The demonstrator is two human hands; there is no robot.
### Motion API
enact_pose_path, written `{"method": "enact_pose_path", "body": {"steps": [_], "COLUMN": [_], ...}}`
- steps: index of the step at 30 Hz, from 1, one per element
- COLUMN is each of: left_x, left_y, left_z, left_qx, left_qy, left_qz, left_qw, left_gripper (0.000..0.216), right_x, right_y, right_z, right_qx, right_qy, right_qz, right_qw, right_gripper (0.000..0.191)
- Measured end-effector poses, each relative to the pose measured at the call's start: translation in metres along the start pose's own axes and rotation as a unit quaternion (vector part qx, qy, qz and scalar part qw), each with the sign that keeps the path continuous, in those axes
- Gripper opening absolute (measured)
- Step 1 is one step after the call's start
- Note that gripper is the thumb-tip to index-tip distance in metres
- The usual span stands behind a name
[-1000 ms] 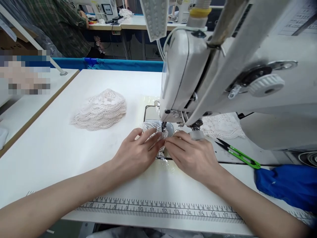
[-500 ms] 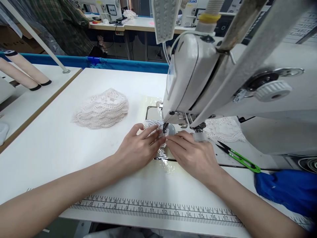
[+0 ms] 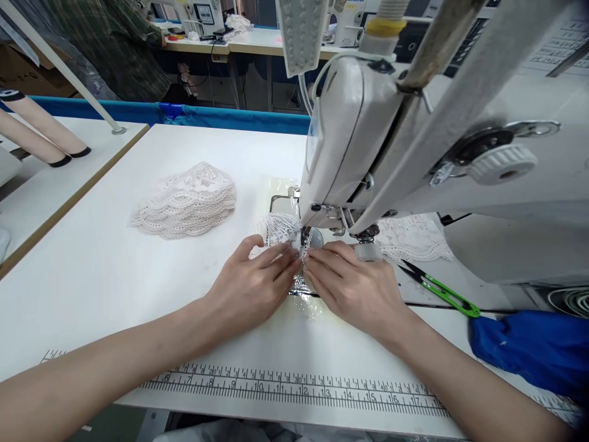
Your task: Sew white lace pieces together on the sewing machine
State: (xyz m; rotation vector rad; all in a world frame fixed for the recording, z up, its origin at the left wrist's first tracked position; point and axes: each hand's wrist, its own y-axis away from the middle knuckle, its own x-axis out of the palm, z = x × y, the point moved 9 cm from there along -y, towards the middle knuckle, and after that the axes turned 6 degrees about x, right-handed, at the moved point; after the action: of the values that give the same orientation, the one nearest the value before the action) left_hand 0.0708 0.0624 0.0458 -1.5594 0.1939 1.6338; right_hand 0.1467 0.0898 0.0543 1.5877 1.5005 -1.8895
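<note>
My left hand point(image 3: 251, 282) and my right hand point(image 3: 354, 285) lie side by side on the white table point(image 3: 92, 276), fingers pressed together on a small white lace piece point(image 3: 281, 230). The lace runs under the presser foot point(image 3: 306, 236) of the white sewing machine point(image 3: 414, 135) and bunches up just behind it on the left. My fingertips meet right in front of the foot.
A stack of white lace pieces point(image 3: 186, 199) sits to the left. More lace point(image 3: 411, 239) lies behind the machine arm. Green thread snips point(image 3: 442, 288) and blue cloth point(image 3: 529, 344) are on the right. A printed ruler point(image 3: 294, 390) runs along the front edge. Another person's arms point(image 3: 41, 132) rest at far left.
The lace has fed further back under the foot and piles up behind it. Both hands have edged slightly forward with it.
</note>
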Motion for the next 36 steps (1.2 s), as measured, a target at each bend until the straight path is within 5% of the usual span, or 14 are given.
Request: {"method": "enact_pose_path", "body": {"steps": [36], "left_x": [0.011], "left_y": [-0.002], "left_z": [0.017], "left_qx": [-0.028], "left_qy": [0.055], "left_qz": [0.0], "left_qw": [0.998], "left_gripper": [0.028], "right_x": [0.016], "right_y": [0.001], "right_z": [-0.01], "right_qx": [0.055], "right_qy": [0.058], "right_qz": [0.035], "right_qw": [0.996], "right_gripper": [0.021]}}
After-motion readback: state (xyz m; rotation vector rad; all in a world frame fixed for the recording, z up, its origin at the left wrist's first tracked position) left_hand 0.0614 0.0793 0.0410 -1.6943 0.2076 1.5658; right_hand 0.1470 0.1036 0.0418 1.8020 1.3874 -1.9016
